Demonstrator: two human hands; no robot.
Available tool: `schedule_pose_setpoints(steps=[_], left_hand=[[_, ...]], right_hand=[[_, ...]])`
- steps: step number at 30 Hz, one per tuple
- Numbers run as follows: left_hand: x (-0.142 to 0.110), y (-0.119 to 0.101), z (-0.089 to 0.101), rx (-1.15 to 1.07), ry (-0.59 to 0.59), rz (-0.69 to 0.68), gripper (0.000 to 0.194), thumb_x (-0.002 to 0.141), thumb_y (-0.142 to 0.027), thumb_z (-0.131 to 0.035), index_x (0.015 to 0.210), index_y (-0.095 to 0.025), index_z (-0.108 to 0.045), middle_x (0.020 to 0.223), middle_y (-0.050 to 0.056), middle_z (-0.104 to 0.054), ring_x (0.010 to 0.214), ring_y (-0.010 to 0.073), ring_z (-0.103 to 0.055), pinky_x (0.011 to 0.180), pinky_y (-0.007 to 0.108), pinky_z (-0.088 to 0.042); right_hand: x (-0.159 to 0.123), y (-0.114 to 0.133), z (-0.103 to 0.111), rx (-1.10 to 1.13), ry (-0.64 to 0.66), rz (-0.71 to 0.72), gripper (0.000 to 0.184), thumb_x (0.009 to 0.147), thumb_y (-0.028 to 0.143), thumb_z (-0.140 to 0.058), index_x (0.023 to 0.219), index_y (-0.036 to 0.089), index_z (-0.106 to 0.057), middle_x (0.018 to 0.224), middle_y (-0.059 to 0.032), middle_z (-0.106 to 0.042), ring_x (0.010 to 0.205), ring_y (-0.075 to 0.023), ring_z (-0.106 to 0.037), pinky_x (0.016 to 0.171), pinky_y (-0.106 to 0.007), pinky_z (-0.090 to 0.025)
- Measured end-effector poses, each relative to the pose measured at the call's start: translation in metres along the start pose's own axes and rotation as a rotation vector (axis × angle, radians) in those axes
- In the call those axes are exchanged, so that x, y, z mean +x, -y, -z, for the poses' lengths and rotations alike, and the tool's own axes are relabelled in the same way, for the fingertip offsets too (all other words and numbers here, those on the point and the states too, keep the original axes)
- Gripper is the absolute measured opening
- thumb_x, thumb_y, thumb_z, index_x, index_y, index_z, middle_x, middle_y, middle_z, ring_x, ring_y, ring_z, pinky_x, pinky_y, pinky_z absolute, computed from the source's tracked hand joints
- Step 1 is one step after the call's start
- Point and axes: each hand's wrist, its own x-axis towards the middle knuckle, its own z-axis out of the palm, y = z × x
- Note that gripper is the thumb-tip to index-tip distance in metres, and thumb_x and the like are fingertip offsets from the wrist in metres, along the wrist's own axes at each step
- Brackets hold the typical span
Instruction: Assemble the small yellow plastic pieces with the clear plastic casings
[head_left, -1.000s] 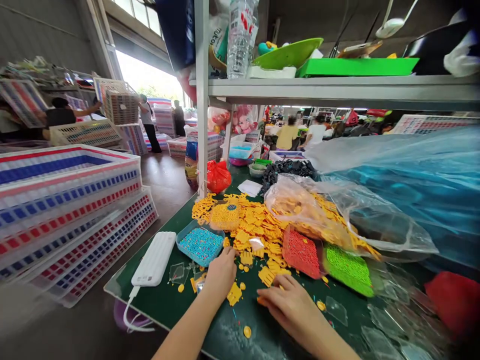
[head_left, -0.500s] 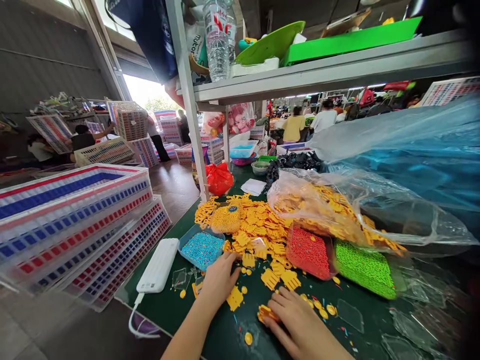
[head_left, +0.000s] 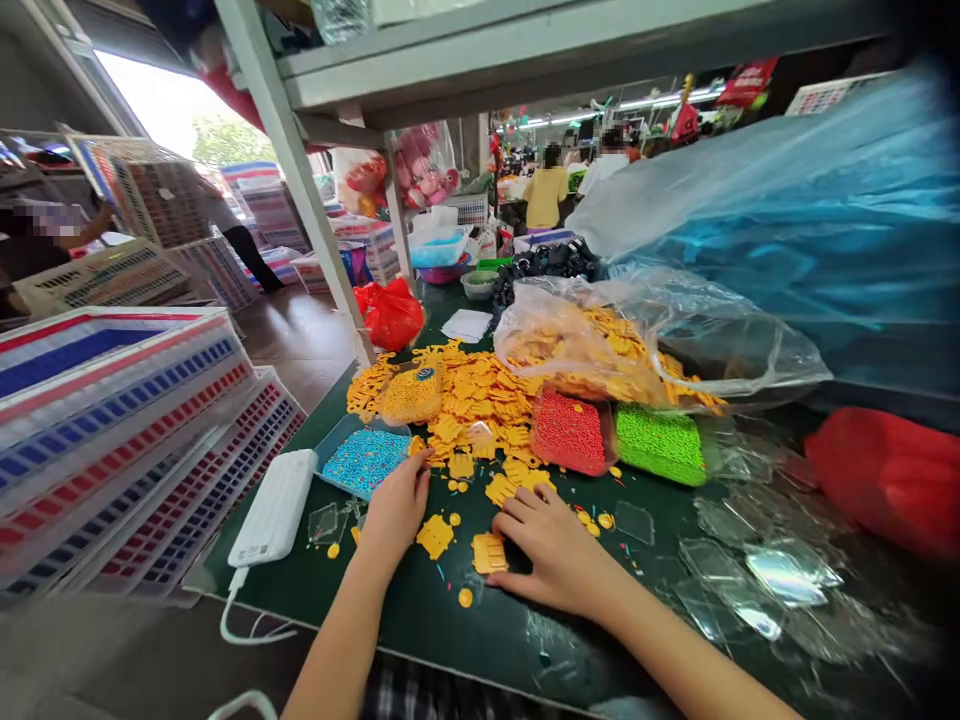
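Note:
My left hand [head_left: 395, 500] reaches to the right edge of the blue bead tray [head_left: 365, 458], fingers stretched out and thumb apart. Its fingertips are beside a small orange-yellow piece at the tray's corner; whether they grip it is unclear. My right hand [head_left: 551, 540] is low over the table, thumb and fingers around the edge of a flat yellow plastic piece [head_left: 489, 553] with raised ribs. Another flat yellow piece [head_left: 435, 537] lies between the hands, near small yellow discs [head_left: 465, 598]. Behind them spreads a heap of yellow plastic pieces [head_left: 480, 390].
Red [head_left: 571, 432] and green [head_left: 660, 443] bead trays stand right of the heap, yellow beads [head_left: 412, 393] at its left. A clear bag [head_left: 585, 340] of yellow pieces lies behind. A white power bank [head_left: 274, 505] is at left, clear plastic pieces [head_left: 780, 575] at right. Crates [head_left: 135, 420] stand beside the table.
The view has tipped down and shifted right. My right hand has turned the yellow piece so that its ribbed face shows. My left hand stays beside the blue bead tray.

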Motion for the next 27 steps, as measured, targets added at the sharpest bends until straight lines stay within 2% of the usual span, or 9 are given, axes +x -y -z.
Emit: schedule_pose_setpoints(steps=[4,8,11,14,19,23,27], left_hand=[[0.0,0.0,0.001,0.029,0.064,0.017,0.039,0.09,-0.022,-0.046,0.128,-0.018,-0.052,0.111,0.009,-0.069,0.076,0.0189,-0.067,0.073,0.032,-0.054],[-0.001,-0.005,0.002,0.046,0.069,-0.012,0.033,0.09,-0.023,-0.048,0.122,-0.022,-0.056,0.1,0.004,-0.069,0.069,0.0159,-0.064,0.065,0.027,-0.052],[0.0,-0.005,0.0,0.067,-0.004,-0.036,0.036,0.091,-0.024,-0.045,0.126,-0.021,-0.053,0.114,0.008,-0.065,0.072,0.0156,-0.065,0.066,0.028,-0.052],[0.0,-0.004,-0.003,0.118,0.035,-0.036,0.042,0.093,-0.022,-0.042,0.134,-0.018,-0.047,0.12,0.011,-0.063,0.075,0.0178,-0.066,0.072,0.031,-0.053],[0.001,-0.009,0.0,0.137,0.085,0.007,0.036,0.093,-0.029,-0.043,0.126,-0.019,-0.053,0.111,0.008,-0.067,0.069,0.0174,-0.065,0.066,0.029,-0.051],[0.0,-0.019,0.006,0.076,0.153,0.027,0.035,0.091,-0.032,-0.047,0.123,-0.022,-0.056,0.092,0.002,-0.07,0.066,0.0163,-0.063,0.06,0.026,-0.048],[-0.001,-0.023,0.009,0.021,0.161,0.005,0.035,0.094,-0.034,-0.041,0.122,-0.024,-0.058,0.089,0.001,-0.071,0.072,0.0176,-0.065,0.065,0.027,-0.049]], right_hand=[[0.003,0.004,-0.005,-0.069,-0.041,-0.022,0.044,0.074,0.06,-0.07,0.085,0.018,-0.06,0.087,-0.0036,-0.066,0.084,-0.0213,-0.056,0.079,-0.036,-0.035],[0.004,0.006,-0.007,-0.102,-0.072,-0.046,0.046,0.073,0.063,-0.07,0.084,0.018,-0.061,0.088,-0.0042,-0.065,0.086,-0.0223,-0.055,0.081,-0.037,-0.036],[0.004,0.005,-0.006,-0.09,-0.067,-0.054,0.047,0.073,0.062,-0.07,0.087,0.018,-0.063,0.089,-0.0047,-0.065,0.088,-0.0231,-0.055,0.08,-0.038,-0.036],[0.002,0.004,-0.003,-0.091,-0.04,-0.047,0.044,0.074,0.059,-0.071,0.088,0.018,-0.064,0.088,-0.0047,-0.065,0.087,-0.0232,-0.055,0.08,-0.038,-0.035],[0.0,0.003,0.0,-0.089,-0.004,-0.032,0.038,0.078,0.055,-0.069,0.086,0.018,-0.065,0.088,-0.0047,-0.065,0.087,-0.0227,-0.055,0.078,-0.036,-0.034],[0.0,0.001,0.0,-0.091,-0.015,-0.035,0.034,0.082,0.052,-0.065,0.084,0.018,-0.065,0.087,-0.0053,-0.066,0.087,-0.0224,-0.055,0.076,-0.035,-0.033],[0.0,0.0,0.0,-0.101,-0.021,-0.026,0.033,0.084,0.051,-0.063,0.084,0.018,-0.065,0.086,-0.0056,-0.066,0.085,-0.0222,-0.054,0.074,-0.035,-0.032]])
